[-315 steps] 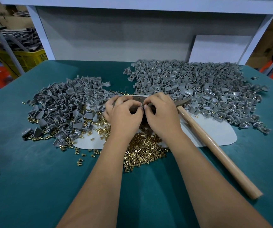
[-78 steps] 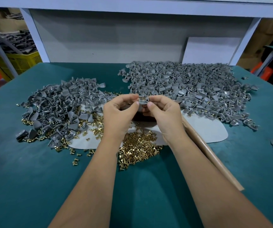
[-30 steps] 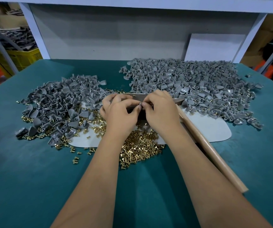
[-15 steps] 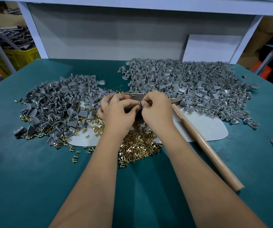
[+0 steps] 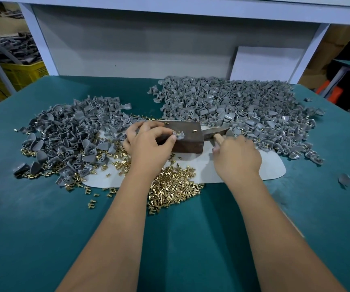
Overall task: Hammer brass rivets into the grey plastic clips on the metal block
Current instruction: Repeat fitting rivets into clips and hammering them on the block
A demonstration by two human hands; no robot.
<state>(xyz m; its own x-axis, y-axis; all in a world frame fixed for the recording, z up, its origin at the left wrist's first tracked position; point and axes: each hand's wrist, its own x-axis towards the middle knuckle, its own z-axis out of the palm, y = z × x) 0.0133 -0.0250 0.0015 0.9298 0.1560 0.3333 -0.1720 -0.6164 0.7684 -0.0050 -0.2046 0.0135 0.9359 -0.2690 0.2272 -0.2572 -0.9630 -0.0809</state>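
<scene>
Green-topped bench, mid-area: metal block carries one grey clip w/ rivet, pinched by left hand. Right hand grasps hammer handle just beside block. Clip piles toward far edge, brass rivets toward near edge. Step: clip seated; next needs hammer lifted, square strike.

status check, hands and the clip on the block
Left hand pinches grey clip on metal block. Right hand grips hammer handle. Loose rivet on block; nothing blocking.
</scene>
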